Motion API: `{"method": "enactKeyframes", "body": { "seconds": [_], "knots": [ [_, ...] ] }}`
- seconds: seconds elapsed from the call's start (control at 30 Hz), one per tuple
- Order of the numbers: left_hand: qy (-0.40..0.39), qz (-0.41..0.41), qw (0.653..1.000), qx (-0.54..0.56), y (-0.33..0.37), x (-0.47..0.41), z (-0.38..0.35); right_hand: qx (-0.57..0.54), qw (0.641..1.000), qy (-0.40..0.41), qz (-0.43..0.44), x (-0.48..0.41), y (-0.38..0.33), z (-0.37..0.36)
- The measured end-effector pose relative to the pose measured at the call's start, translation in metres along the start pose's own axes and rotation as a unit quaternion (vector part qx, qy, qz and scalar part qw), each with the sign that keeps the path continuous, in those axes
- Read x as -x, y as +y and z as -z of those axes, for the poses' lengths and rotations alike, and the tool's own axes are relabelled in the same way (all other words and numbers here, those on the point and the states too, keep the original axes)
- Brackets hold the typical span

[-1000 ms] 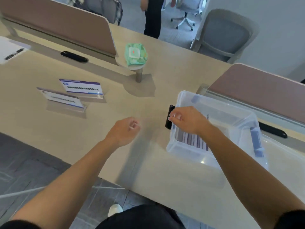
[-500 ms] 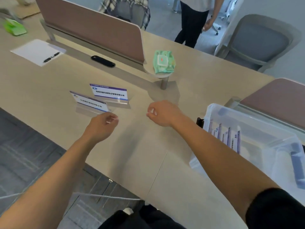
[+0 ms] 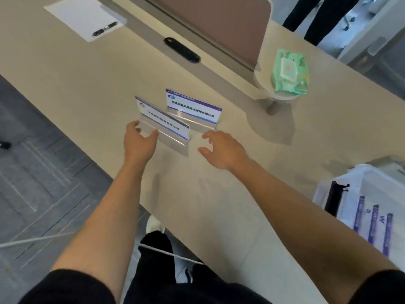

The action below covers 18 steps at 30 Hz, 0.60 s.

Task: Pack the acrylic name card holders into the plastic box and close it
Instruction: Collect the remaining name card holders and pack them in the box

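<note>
A: Your left hand (image 3: 140, 142) is spread wide at the left end of the nearer name card holder (image 3: 163, 122).
B: Yes. Your right hand (image 3: 221, 151), also wide, is just beside its right end. The plastic box (image 3: 372, 178) stands well apart, on your right.

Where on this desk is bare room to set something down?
Free: the beige tabletop between the right hand and the clear plastic box; also between the white paper sheet and the two acrylic card holders. Crowded: around those holders, with the left hand at the near one.
</note>
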<state>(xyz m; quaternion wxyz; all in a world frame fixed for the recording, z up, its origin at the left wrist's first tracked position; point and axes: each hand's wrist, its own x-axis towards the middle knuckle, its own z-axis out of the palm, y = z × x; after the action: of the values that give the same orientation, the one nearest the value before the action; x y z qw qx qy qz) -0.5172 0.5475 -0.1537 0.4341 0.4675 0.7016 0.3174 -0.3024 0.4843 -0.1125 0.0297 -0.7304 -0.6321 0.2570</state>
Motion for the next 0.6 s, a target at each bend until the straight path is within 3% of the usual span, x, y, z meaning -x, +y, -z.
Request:
{"method": "enactKeyframes", "body": {
  "seconds": [0.2,0.47,0.6],
  "knots": [
    [-0.061,0.036,0.995,0.068,-0.024,-0.073,-0.008,-0.021,0.997,0.014,-0.073,-0.068,-0.028,-0.024],
    [-0.119,0.004,0.971,0.207,-0.022,-0.125,-0.03,0.0,0.996,0.036,-0.079,-0.11,-0.034,-0.047],
    [-0.099,-0.014,0.989,0.111,-0.016,-0.126,-0.035,-0.015,0.995,0.047,-0.091,-0.106,-0.018,-0.047]
  ]
}}
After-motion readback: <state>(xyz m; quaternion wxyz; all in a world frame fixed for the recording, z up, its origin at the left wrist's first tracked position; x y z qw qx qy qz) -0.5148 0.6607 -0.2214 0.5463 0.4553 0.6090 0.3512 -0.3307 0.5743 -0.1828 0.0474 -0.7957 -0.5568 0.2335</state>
